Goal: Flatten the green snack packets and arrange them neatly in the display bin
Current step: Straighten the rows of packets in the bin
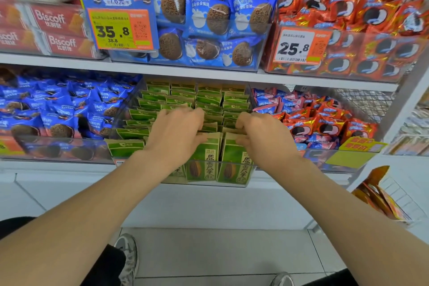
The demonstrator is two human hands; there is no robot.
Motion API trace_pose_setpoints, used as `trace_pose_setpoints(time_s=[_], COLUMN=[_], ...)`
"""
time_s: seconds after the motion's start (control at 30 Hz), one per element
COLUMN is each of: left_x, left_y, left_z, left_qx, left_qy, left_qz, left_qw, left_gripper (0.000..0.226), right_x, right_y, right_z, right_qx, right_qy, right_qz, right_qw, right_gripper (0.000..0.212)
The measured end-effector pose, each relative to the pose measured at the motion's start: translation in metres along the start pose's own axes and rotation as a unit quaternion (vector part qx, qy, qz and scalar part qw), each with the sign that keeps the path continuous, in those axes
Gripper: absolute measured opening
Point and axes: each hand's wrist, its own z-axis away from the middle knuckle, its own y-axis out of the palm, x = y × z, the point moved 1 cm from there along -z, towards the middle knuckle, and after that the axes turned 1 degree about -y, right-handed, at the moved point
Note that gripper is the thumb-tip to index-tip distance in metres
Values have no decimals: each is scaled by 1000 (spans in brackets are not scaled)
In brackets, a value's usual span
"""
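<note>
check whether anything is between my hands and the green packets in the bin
Nothing visible does. The left hand and right hand already grip the tops of the front green packets, which stand inside the clear display bin.

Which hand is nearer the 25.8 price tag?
Right. The right hand is below-left of the 25.8 price tag; the left hand is farther left, both on green packets.

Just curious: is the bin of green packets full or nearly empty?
Full: rows of green packets fill the bin from front to back.
</note>
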Motion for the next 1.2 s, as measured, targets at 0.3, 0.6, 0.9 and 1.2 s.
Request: trace_pose_setpoints(time_s=[0.3, 0.6, 0.9, 1.2], left_x=[-3, 50, 46, 24], left_y=[15, 43, 50, 23], left_z=[55, 26, 18, 6], left_qx=[-2, 95, 136, -84], left_qy=[-121, -33, 32, 9], left_qz=[-170, -137, -132, 35], left_qw=[978, 985, 981, 996], left_gripper=[77, 82, 91, 34], right_x=[51, 38, 31, 11], right_y=[16, 45, 47, 18], right_z=[43, -2, -18, -37], right_qx=[50, 32, 89, -15], right_qy=[12, -20, 9, -28], right_qz=[110, 4, 5, -218], right_qw=[993, 999, 996, 975], right_gripper=[85, 72, 72, 13])
